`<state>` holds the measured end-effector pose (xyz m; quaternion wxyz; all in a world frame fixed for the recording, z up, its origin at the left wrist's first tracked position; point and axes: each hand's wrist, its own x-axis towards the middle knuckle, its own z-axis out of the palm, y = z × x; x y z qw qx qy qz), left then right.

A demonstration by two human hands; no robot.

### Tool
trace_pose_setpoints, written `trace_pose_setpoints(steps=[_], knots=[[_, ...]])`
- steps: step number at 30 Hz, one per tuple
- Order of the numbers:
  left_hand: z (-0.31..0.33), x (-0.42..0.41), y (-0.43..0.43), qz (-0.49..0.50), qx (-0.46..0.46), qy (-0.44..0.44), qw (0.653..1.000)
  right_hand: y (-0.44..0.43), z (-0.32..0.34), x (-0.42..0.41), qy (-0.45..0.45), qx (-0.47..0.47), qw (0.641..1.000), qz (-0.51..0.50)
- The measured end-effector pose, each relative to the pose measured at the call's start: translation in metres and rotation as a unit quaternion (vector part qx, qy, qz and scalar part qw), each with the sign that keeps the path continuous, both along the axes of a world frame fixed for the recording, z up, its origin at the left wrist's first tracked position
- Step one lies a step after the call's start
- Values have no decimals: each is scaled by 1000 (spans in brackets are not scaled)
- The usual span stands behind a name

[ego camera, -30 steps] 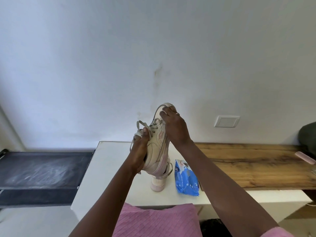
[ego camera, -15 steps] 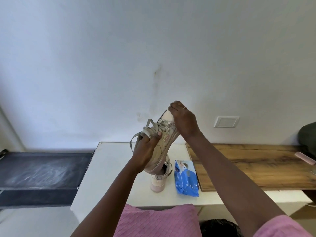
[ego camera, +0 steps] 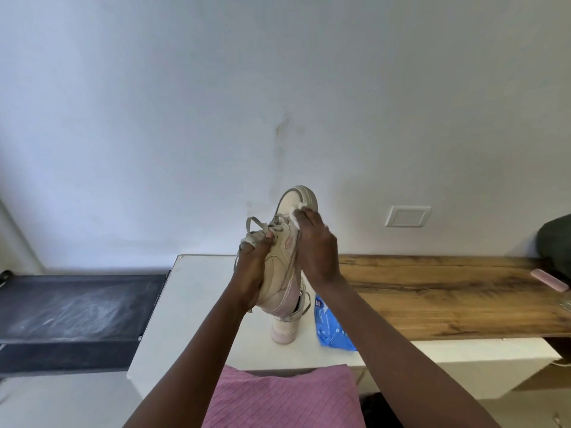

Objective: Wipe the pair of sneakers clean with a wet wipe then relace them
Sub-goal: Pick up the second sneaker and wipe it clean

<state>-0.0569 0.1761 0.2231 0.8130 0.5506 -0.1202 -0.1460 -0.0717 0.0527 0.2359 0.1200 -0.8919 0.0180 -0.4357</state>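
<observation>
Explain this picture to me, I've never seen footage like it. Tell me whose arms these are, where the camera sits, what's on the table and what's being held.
There is no machine here. Both arms belong to a person, and the one camera is worn on that person's head, looking forward and down, so you see roughly what they see. The left hand grips a beige sneaker by its side and laces, lifted above the white table with its toe pointing up. The right hand presses a white wet wipe against the toe area. On the table stands the second sneaker, mostly hidden behind the held one. To its right lies a blue pack of wipes. A wooden top runs off to the right.
</observation>
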Motion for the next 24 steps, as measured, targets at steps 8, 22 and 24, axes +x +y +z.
trace_pose_setpoints(steps=[8, 22, 24], knots=[[4, -1, 3, -1, -37, 19, 999, 3, -4, -1, -8, -68, 998, 8], [-2, -10, -2, -12, -84, 77, 993, -26, 50, 31, 1, 38, 999, 6], [-5, -10, -2, -17, -89, 82, 992, -24, 43, 25, -25, 57, 998, 9]])
